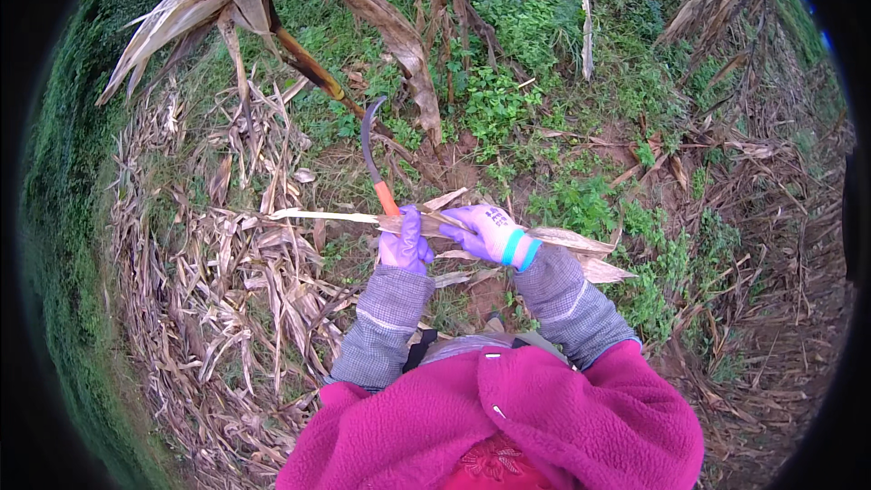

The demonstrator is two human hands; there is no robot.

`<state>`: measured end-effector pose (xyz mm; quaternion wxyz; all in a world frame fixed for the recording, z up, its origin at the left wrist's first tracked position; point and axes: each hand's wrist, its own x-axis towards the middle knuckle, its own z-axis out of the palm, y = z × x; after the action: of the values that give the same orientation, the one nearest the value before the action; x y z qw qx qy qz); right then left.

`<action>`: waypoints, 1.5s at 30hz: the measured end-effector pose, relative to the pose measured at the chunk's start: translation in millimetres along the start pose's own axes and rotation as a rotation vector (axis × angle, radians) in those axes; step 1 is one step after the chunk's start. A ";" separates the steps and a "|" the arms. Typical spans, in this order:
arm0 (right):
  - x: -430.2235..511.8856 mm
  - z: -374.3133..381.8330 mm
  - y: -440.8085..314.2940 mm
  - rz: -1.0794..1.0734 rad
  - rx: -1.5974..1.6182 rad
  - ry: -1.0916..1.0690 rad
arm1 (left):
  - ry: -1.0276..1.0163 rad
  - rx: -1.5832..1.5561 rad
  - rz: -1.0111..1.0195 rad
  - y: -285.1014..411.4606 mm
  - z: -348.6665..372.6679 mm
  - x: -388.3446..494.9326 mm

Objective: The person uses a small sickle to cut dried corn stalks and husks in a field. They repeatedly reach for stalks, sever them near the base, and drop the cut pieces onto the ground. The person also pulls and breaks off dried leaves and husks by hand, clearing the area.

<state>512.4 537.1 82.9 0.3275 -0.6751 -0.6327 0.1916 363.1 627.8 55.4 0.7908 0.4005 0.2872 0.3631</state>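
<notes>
My left hand [407, 245], in a purple-coated glove, is closed around a dry corn stalk [326, 216] whose pale, bare end points left. A sickle [369, 143] with a curved dark blade and orange handle rises from the same hand, blade upward; the lower handle is hidden. Just to the right, my right hand [480, 228], in a matching glove with a turquoise-striped cuff, grips the dry husk leaves around the stalk. Loose husk ends [578, 241] stick out to the right beneath that wrist.
A standing dry corn plant [306, 64] leans across the upper left. Cut stalks and dry leaves [238, 299] lie thick on the left. Low green weeds [503, 99] grow ahead, with more dry stalks [769, 327] on the right.
</notes>
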 end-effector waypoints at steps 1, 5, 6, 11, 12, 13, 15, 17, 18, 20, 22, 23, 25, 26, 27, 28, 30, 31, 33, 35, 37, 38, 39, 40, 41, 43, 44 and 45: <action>-3.6 -0.6 5.4 0.158 0.083 -0.029 | 0.058 0.022 0.000 2.3 -4.0 -4.0; -31.3 -32.5 78.9 0.522 -0.023 0.129 | 0.308 0.032 0.039 5.5 -39.6 -9.8; -42.4 -45.7 97.3 0.604 -0.135 0.069 | 0.377 0.025 0.046 6.9 -46.4 -10.3; -64.8 -58.6 96.5 0.744 -0.946 -0.420 | 0.508 -0.068 0.077 4.4 -78.5 -17.8; -69.0 -48.8 92.5 0.604 -0.862 -0.218 | 0.543 -0.049 0.036 4.7 -76.7 -17.7; -69.4 -36.9 85.2 0.463 -0.762 -0.024 | 0.579 -0.029 -0.006 4.0 -75.0 -19.0; -56.3 -2.6 62.0 0.207 -0.369 0.273 | 0.559 -0.066 -0.033 -1.1 -69.8 -20.3; -37.9 23.2 12.1 0.074 -0.124 0.221 | 0.488 -0.081 -0.066 -0.2 -64.2 -24.4; -31.9 38.9 2.2 0.029 -0.111 0.166 | 0.458 -0.085 -0.083 -0.5 -60.6 -25.1; -30.5 70.3 1.5 0.072 0.071 0.049 | 0.412 -0.089 -0.110 -2.5 -53.4 -27.8; -35.5 75.7 12.1 0.229 0.335 -0.123 | 0.370 -0.001 -0.064 -7.1 -58.8 -28.3; -37.0 73.3 19.6 0.306 0.463 -0.218 | 0.354 0.037 -0.062 -11.3 -65.1 -28.2; -36.3 68.4 32.3 0.424 0.572 -0.125 | 0.467 -0.072 -0.080 -0.2 -61.9 -31.2; -36.1 66.5 48.7 0.500 0.556 -0.103 | 0.506 -0.119 -0.085 -4.4 -70.1 -33.7; -33.0 67.6 60.6 0.571 0.538 -0.080 | 0.509 -0.078 0.011 -5.2 -76.5 -40.0; -27.5 65.8 57.2 0.445 0.402 0.000 | 0.518 -0.036 0.115 -5.1 -82.5 -46.7; -24.5 64.7 59.0 0.311 0.305 0.092 | 0.519 0.256 0.363 -17.3 -103.7 -53.5; -18.9 62.2 46.7 0.333 0.338 0.098 | 0.537 0.496 0.522 -15.7 -107.1 -56.0; -13.2 68.3 56.8 0.433 0.441 -0.010 | 0.421 0.921 0.747 -4.4 -110.5 -59.9; -6.3 73.1 46.7 0.347 0.211 -0.098 | 0.287 1.181 0.587 -7.2 -114.0 -72.4; 0.7 83.1 29.7 0.258 0.130 -0.107 | 0.166 1.307 0.314 -11.4 -108.7 -83.1; 3.8 85.1 24.2 0.251 0.137 -0.156 | 0.148 1.287 0.210 -16.7 -107.3 -87.7; 5.5 81.9 8.4 0.254 0.140 -0.196 | 0.115 1.262 0.110 -15.9 -103.6 -89.7; 3.9 97.2 37.7 0.174 0.087 -0.156 | 0.089 1.202 0.042 -12.2 -102.3 -93.6; 6.7 96.5 17.3 0.096 0.106 -0.160 | 0.101 1.147 0.019 -9.5 -104.7 -97.3; 12.2 99.7 -3.0 0.171 0.203 -0.224 | 0.099 1.039 -0.032 -6.8 -108.9 -105.1; 16.4 104.6 -5.3 0.112 0.209 -0.270 | 0.204 1.125 0.201 -14.3 -113.2 -109.8; 20.5 108.0 -9.1 0.058 0.217 -0.308 | 0.194 1.158 0.209 -7.7 -114.6 -114.1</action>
<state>435.7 578.7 15.4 0.2920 -0.6166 -0.6311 0.3690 215.1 581.5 8.6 0.3741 0.7576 0.4682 0.2584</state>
